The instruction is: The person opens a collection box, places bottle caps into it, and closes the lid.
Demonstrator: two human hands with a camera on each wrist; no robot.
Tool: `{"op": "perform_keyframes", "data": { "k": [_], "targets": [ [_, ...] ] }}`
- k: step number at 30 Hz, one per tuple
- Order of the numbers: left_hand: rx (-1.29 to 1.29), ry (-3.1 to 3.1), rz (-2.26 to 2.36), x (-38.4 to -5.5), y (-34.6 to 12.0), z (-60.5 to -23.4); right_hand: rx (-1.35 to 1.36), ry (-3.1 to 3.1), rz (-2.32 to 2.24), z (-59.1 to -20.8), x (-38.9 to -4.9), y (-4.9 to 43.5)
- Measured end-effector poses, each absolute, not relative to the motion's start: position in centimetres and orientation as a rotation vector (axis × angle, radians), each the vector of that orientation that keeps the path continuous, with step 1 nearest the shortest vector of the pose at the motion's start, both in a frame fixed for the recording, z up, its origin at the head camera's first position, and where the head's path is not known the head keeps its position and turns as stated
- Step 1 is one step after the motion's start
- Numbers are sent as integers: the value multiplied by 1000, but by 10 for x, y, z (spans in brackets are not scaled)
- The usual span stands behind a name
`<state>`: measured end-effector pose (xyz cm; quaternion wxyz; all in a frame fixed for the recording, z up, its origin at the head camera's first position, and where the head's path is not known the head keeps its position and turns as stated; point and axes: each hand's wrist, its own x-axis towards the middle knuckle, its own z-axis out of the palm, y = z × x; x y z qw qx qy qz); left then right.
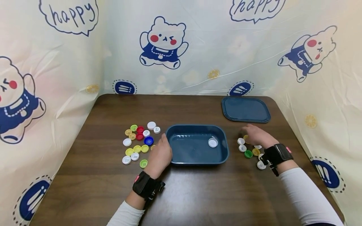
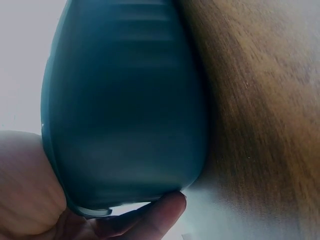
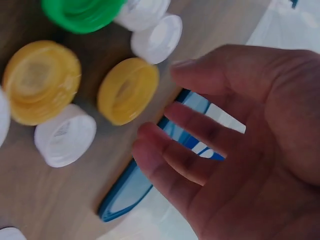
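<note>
A dark blue plastic box (image 1: 198,160) sits mid-table, with one white bottle cap (image 1: 213,142) inside toward its right. My left hand (image 1: 160,153) holds the box by its left end; the left wrist view shows fingertips (image 2: 172,207) against the outer wall. On the right, my right hand (image 1: 261,136) reaches over a small group of caps. Its thumb and fingers are spread apart, holding nothing, beside a yellow cap (image 3: 128,91). Around that lie another yellow cap (image 3: 42,82), a green cap (image 3: 85,12) and white caps (image 3: 65,135). My wrist and hand partly cover this group.
Left of the box lie several loose caps, among them a blue cap (image 1: 148,141), a red cap (image 1: 139,136), a lime cap (image 1: 143,163) and a white cap (image 1: 127,142). A flat blue lid (image 1: 246,109) rests at the back right. A printed curtain (image 1: 198,75) encloses the table.
</note>
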<state>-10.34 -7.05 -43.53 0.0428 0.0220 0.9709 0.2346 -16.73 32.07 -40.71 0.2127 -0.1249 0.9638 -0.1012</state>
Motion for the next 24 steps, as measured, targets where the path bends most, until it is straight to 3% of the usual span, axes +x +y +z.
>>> {"op": "perform_keyframes", "data": {
  "k": [24],
  "targets": [
    [114, 3014, 675, -103, -72, -437, -440, 2755, -274, -420, -168, 335]
  ]
}}
